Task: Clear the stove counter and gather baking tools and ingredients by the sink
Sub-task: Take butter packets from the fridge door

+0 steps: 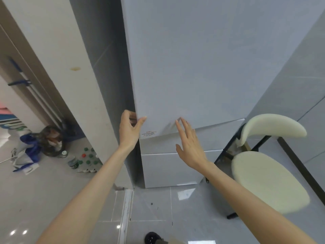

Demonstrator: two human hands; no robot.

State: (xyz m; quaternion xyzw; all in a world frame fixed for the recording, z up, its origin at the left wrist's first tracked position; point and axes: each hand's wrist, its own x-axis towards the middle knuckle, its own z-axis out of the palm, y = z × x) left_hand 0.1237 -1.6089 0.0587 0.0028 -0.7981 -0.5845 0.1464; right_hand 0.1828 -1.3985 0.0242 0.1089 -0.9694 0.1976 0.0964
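— Which step are you on?

— Fetching ingredients, I'd say. I'm at the fridge [193, 50], not the counter. My left hand [129, 130] grips the left edge of its top door [202, 88]: the fingers curl behind the edge and the thumb lies on the front. My right hand [190, 147] holds nothing. It's flat and spread, with its fingertips [181, 120] at the door's face near the bottom edge. I can't tell whether they touch it.

— And the ingredients themselves?

— None in view. Nor the stove counter, the sink or any baking tool. I take it what I want is behind this door, which looks closed.

— So what next?

— A pull with the left hand to swing the door out. The right should come clear of the panel first, ready to reach inside. The chair [267, 182] stands just beside the fridge on my right, so I'd mind it.

— What's below the door?

— Two drawers [172, 169], both closed, and a small red label [149, 133] at the door's lower corner.

— And the room?

— The floor [153, 217] is glossy grey tile with bright reflections. Grey tiled wall [299, 85] is behind the chair. Left of the fridge a doorway opens, with green-capped bottles [88, 159] on the floor, a blue-and-white bag [29, 152] near them and a mop [19, 71] against the frame.
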